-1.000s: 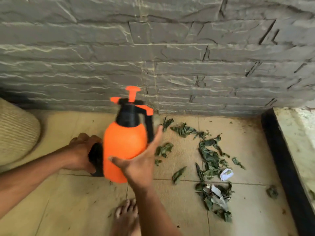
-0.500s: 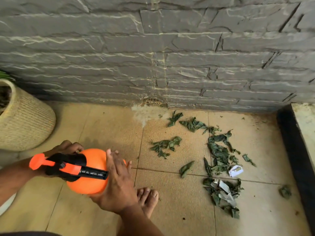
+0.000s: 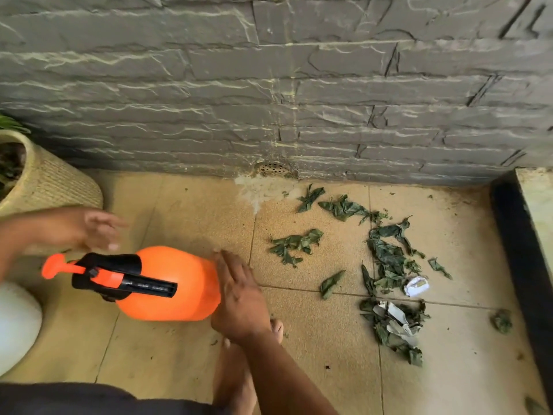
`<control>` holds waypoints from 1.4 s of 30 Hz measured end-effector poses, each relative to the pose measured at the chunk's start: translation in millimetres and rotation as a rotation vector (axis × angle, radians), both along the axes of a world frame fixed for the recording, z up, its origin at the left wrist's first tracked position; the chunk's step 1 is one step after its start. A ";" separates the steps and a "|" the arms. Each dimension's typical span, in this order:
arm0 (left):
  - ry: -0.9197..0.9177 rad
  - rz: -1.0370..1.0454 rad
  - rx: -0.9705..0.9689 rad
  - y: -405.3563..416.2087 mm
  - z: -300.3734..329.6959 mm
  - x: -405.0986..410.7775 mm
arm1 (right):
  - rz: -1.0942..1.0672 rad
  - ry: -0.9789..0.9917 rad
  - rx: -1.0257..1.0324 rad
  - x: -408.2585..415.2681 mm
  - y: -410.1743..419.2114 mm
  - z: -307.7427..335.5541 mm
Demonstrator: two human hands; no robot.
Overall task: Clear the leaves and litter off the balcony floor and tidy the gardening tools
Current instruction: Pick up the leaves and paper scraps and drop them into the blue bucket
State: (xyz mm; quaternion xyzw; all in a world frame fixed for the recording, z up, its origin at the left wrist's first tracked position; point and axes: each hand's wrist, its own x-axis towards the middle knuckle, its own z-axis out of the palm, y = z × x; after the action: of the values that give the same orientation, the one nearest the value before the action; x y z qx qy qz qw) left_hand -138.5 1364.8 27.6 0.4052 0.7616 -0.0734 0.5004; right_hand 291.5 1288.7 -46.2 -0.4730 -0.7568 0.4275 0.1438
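Two hands near orange sprayer, lying sideways above tiled floor. Right hand flat against sprayer base, fingers straight. Left hand blurred, fingers loose, holding nothing. Leaves and paper scraps scattered right, near wall.

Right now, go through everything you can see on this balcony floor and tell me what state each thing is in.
spray bottle: on its side, pump end pointing left.
right hand: flat, straight fingers against the bottle's base.
left hand: blurred, holding nothing, above the bottle.
leaves: scattered on the tiles, not gathered.
paper scraps: crumpled, lying among the leaves.
woven pot: upright by the wall, holding a plant.
floor drain: uncovered by litter.
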 end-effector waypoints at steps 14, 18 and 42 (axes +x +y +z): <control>0.025 -0.641 0.077 97.1 17.2 371.5 | -0.665 -0.167 -0.046 103.4 55.1 3.5; 0.222 -0.695 0.051 82.8 -39.2 400.9 | -0.883 -0.274 -0.088 157.7 61.1 3.0; 0.155 -0.544 0.664 160.0 -92.7 482.4 | -1.238 -0.243 -0.212 280.0 27.8 -30.2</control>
State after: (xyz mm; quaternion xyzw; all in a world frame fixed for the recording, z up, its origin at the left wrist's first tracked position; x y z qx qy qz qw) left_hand 343.9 1524.9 -65.2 0.7232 0.6447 0.0163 0.2470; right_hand 571.5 1316.5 -76.4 -0.8794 -0.3080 0.2813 0.2295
